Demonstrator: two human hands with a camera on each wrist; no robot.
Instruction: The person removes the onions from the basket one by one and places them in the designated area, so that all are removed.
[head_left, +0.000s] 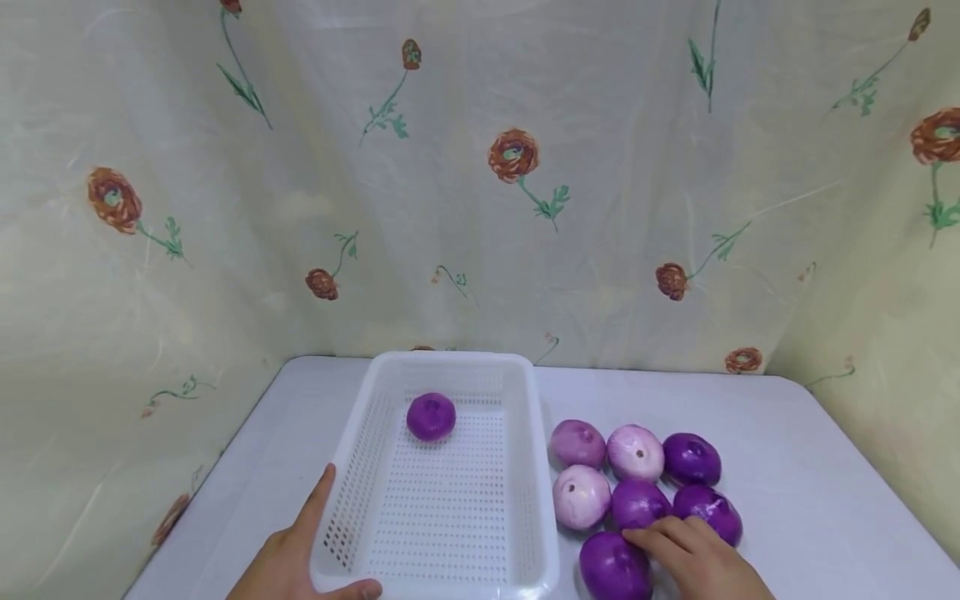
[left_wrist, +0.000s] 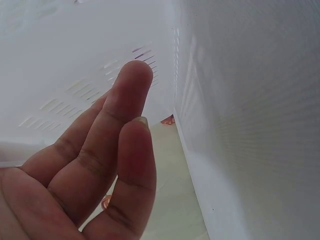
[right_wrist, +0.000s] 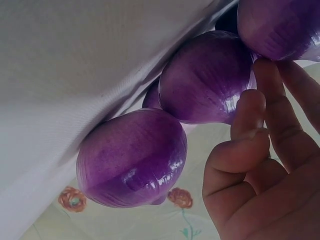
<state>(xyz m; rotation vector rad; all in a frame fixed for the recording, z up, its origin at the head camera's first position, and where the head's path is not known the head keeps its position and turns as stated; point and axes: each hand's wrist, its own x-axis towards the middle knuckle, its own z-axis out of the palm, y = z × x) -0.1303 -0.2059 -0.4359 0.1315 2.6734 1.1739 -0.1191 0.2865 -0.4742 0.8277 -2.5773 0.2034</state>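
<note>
A white perforated plastic basket (head_left: 536, 467) stands on the table with one purple onion (head_left: 431, 417) inside, near its back. My left hand (head_left: 288, 550) rests at the basket's front left corner, index finger straight along the outer side wall and thumb over the front rim. The left wrist view shows its fingers (left_wrist: 132, 90) extended beside the slotted wall. My right hand (head_left: 697, 554) lies over the near end of an onion group, its fingertips at the nearest dark purple onion (head_left: 615, 568). In the right wrist view the fingers are loosely bent, not wrapped around any onion.
Behind that onion sit several more: pale ones (head_left: 581, 497), a pinkish one (head_left: 577, 443) and dark purple ones (head_left: 692, 458), close together right of the basket. A white cloth covers the table (head_left: 810, 483). A flowered curtain (head_left: 450, 208) hangs behind and at both sides.
</note>
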